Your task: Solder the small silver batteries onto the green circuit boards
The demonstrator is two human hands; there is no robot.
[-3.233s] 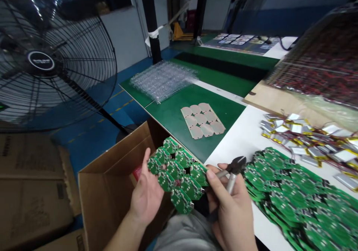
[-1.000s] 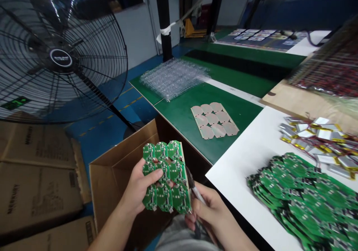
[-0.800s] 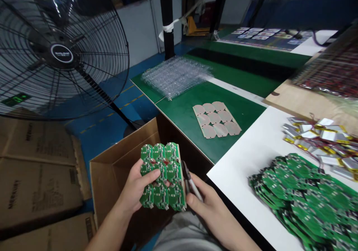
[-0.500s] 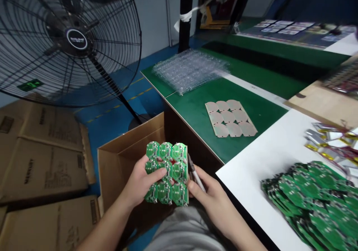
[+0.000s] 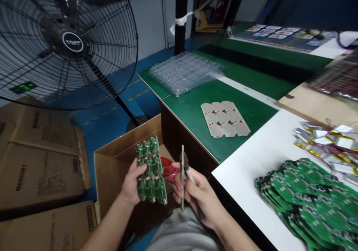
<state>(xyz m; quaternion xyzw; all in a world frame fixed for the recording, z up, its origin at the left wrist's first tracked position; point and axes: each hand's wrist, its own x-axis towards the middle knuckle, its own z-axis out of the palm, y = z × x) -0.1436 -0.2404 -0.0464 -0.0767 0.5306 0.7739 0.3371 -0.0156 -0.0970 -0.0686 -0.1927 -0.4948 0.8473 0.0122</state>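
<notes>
green circuit board panel (image 5: 151,169) stands tilted, nearly edge-on, in the left hand (image 5: 131,184), held over an open cardboard box (image 5: 112,176). the left grip is closed around the panel's lower half. the right hand (image 5: 197,195) sits just beside it, its grip clenched on a pair of side cutters (image 5: 185,165), with a narrow upright strip (image 5: 182,184) pinched against them. a small gap separates that strip from the panel. a red plastic bag (image 5: 169,171) lies in the box, behind and between the hands. to the right, a white worktop (image 5: 237,176) carries a heap of green boards (image 5: 304,191) and a pile of small silver batteries with wires (image 5: 321,139). farther on, a pale bare panel (image 5: 225,118) lies on a green mat (image 5: 260,109), near a stack of clear plastic trays (image 5: 184,72). a black floor fan (image 5: 72,42) stands left of the box, over flat cartons (image 5: 41,165).
</notes>
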